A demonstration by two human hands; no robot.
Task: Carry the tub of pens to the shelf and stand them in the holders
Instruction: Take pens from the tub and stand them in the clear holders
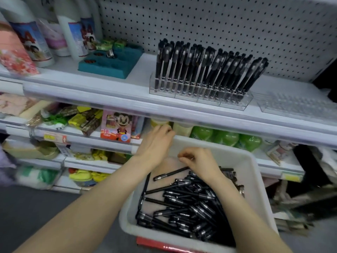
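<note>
fingers (184, 155) of right hand (199, 162) are curled over pens (191, 203) in the tub (255, 179) below the holders (200, 97), hold not discernible; far rim is gripped by left hand (156, 143), so tub could be tipped and pens spilled if tugged.

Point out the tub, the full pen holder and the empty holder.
tub (250, 172), head view, bare right inner wall
full pen holder (209, 100), head view, clear front wall
empty holder (295, 106), head view, clear top face
</note>
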